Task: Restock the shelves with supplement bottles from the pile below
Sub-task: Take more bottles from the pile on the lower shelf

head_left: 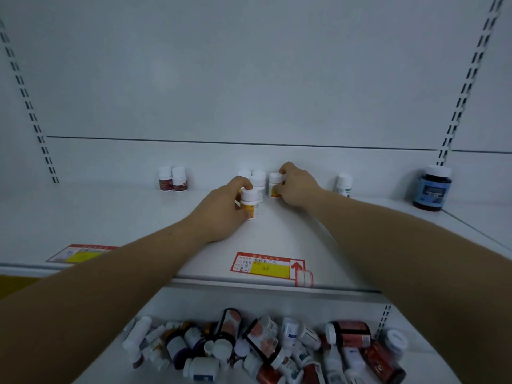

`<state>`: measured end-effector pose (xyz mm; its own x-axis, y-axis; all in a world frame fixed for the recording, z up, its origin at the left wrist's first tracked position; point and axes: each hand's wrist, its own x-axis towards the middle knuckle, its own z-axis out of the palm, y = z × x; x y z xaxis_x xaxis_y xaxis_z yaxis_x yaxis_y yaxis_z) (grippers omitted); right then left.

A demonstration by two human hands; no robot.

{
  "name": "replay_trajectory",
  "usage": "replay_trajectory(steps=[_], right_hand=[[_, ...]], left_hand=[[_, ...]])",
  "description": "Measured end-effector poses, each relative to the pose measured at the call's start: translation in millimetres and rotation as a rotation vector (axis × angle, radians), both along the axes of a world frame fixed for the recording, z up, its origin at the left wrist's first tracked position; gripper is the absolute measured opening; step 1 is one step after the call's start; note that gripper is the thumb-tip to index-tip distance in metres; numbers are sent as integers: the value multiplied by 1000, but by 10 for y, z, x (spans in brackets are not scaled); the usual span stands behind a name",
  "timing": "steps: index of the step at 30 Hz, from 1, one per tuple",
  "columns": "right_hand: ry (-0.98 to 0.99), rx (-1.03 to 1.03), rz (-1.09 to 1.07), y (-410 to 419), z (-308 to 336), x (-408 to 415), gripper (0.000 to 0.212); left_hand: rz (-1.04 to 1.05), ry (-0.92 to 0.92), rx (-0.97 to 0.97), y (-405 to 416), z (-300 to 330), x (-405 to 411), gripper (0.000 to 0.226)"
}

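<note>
Supplement bottles held: two small white bottles with white caps and orange-yellow labels, both upright on the shelf (277,234), long axes vertical, caps up.
Landmark: the red and yellow price tag (267,266) at the shelf's front edge.
Left bottle (249,203): straight behind the price tag, slightly to its left, bottom on the shelf.
Left hand (221,210): fingers and thumb curled round the left bottle, covering its left side.
Right bottle (274,185): farther back from the price tag than the left bottle, slightly right of it.
Right hand (297,185): fingers wrapped round the right bottle from the right; whether its base touches the shelf is hidden.
Hidden cluster (256,177): three or so white-capped bottles stand between the two hands, behind the left bottle; their labels are mostly covered and unreadable.
Pile (271,347): on the lower shelf, below the price tag; bottles lie jumbled on their sides at many angles, the front ones cut off by the frame edge.
Other bottles: two maroon-labelled bottles (172,179) far back-left of the price tag; one white bottle with green print (343,184) back-right; a dark bottle with a blue label (432,188) far right.
Print: the writing on every label is too blurred to read.
Second tag (80,254): left of the price tag, partly covered by the left forearm.
</note>
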<state>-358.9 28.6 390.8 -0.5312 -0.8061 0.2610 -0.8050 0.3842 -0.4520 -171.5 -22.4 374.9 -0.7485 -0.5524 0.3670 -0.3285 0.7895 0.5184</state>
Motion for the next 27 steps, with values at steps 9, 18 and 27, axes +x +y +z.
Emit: replay_trajectory(steps=[9,18,27], right_hand=[[93,201,-26,176,21,139,56],[165,485,-7,718,-142,254,69],[143,482,-6,731,-187,236,73]], left_hand=[[-54,-48,-68,-10,42,-38,40],[-59,-71,-508,-169,65,-445,45],[50,-120,-456,-327,11,-734,40]])
